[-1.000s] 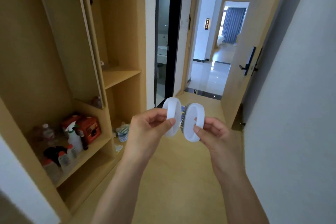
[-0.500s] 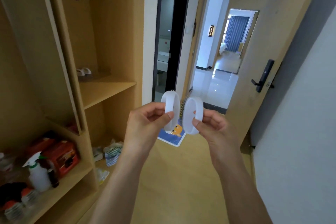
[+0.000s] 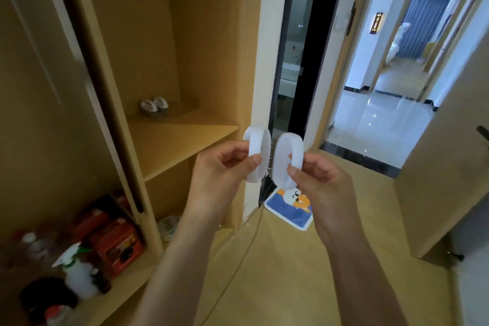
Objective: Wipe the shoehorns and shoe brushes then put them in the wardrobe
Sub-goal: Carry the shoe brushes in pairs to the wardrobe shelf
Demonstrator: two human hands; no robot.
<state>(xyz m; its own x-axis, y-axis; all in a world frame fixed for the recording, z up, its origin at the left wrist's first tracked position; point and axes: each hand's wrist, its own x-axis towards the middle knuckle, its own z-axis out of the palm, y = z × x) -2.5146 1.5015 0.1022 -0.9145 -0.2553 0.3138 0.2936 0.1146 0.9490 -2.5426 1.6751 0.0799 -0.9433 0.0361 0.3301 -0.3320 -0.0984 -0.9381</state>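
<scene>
Left hand (image 3: 225, 169) pinches one white shoe brush (image 3: 258, 153), right hand (image 3: 315, 177) pinches the other (image 3: 288, 160) — the two held upright, bristle sides facing, just beside each other in front of the wardrobe (image 3: 211, 47). Judged step: stowing, wiping apparently done (no cloth in view). Next move calls for a reach left and far to the middle shelf (image 3: 182, 137) — another pair (image 3: 154, 107) already sits at its back.

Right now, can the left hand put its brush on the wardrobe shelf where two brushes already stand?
Probably yes. The left hand grips a white brush in front of the open shelf, and nothing stands between them. The two brushes sit at the back, so the front is free.
</scene>
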